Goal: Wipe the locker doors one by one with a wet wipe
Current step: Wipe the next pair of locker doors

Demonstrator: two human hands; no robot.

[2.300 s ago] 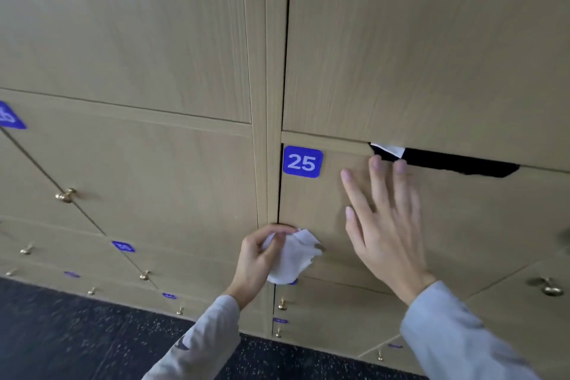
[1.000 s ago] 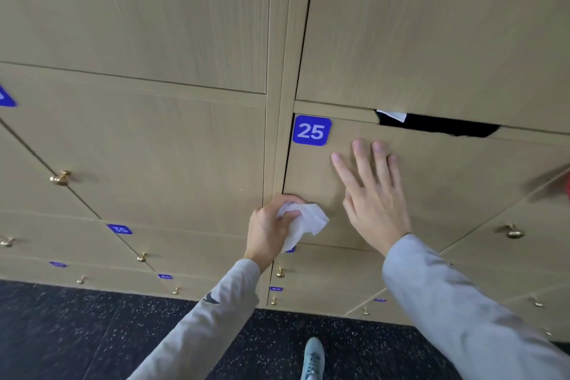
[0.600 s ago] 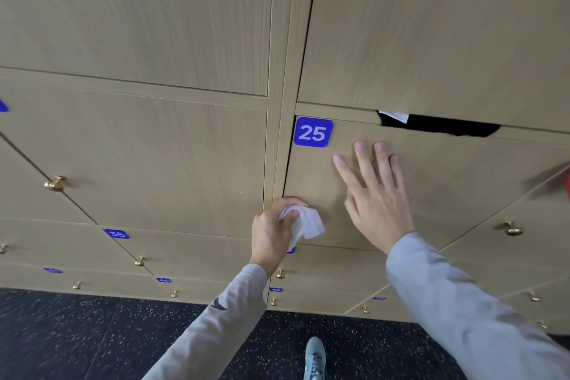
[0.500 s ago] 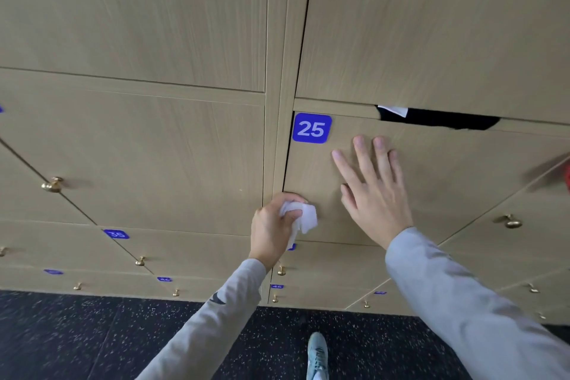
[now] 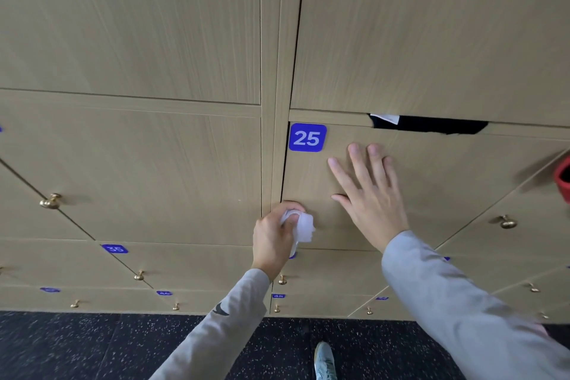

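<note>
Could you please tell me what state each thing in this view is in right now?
Beige wood-grain locker door numbered 25: shut, with black fabric caught at its top edge.
Crumpled white wet wipe: bunched, pressed at the door's lower left corner.
Left hand: closed around the wipe.
Right hand: open, flat on the door.
Brass knob: untouched.

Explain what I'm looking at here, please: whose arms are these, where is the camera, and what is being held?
No machine here: a person in grey sleeves works with bare hands, and the one picture comes from a camera on their head, looking forward and down. Ahead stands a wall of light wood locker doors with small brass knobs. The left hand has a crumpled white wet wipe in its grip, at the lower left corner of the door with the blue number 25 tag. The right hand lies flat and open on that door.
</note>
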